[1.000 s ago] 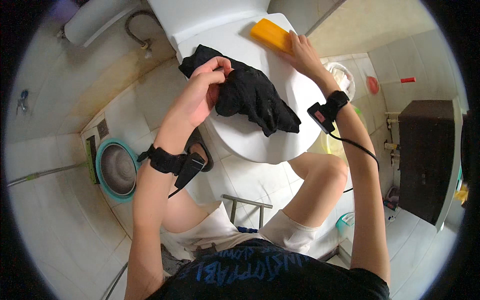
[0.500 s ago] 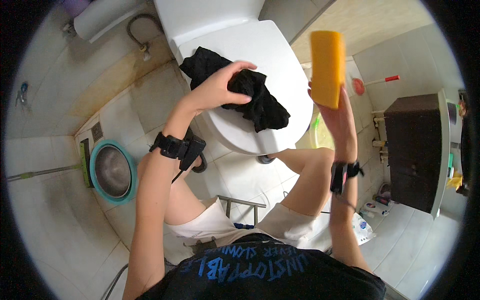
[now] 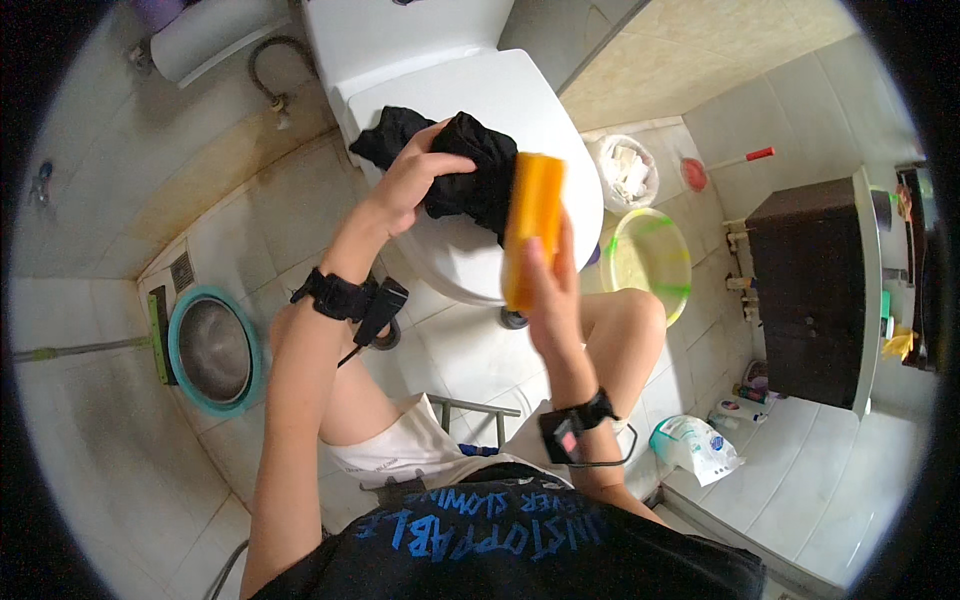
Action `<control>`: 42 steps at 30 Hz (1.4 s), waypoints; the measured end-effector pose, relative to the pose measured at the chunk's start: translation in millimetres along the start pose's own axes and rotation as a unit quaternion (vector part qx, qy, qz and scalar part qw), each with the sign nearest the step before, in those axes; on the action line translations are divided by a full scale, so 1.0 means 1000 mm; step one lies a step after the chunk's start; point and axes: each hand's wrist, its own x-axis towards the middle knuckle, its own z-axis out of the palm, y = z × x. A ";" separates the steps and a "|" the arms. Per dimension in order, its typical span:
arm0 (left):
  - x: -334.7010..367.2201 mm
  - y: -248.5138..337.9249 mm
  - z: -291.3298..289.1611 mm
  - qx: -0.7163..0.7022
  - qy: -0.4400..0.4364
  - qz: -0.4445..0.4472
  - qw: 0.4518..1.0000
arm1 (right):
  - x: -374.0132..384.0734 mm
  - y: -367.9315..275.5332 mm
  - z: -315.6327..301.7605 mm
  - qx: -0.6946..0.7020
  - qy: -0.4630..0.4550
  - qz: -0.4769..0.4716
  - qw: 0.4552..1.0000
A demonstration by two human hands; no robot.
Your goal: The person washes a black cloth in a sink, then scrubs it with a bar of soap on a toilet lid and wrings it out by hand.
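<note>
A crumpled black cloth [image 3: 470, 185] lies across the closed white toilet lid [image 3: 540, 95]. My left hand [image 3: 408, 185] is closed on its left part, thumb and fingers pinching a raised fold. On the right, an orange rectangular bar [image 3: 535, 215] that looks like laundry soap is gripped in my right hand [image 3: 555, 295], its long side up and down. The bar overlaps the cloth's right edge in the picture; whether they touch I cannot tell. Motion blurs my right hand a little.
A teal basin [image 3: 262, 350] with a metal bowl [image 3: 215, 350] stands left. Right of the toilet are a lined waste bin [image 3: 652, 170] and a translucent yellow-green bucket [image 3: 650, 265]. A dark cabinet [image 3: 810, 300] and a white plastic package [image 3: 695, 450] are farther right.
My right hand has brought the orange bar from the right, over the floor, leftward and down to the cloth. My left hand has pulled up a fold of the cloth and closed on it.
</note>
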 end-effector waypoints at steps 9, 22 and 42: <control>0.000 -0.004 0.011 -0.144 -0.044 0.037 0.988 | 0.040 0.046 -0.004 -0.295 0.048 -0.106 0.948; -0.001 0.017 -0.036 -0.226 0.132 0.124 0.957 | 0.091 0.044 -0.080 -0.559 0.089 -0.135 0.813; 0.000 0.019 -0.029 -0.208 -0.024 0.193 0.959 | 0.031 0.006 -0.038 -0.041 -0.189 0.140 0.971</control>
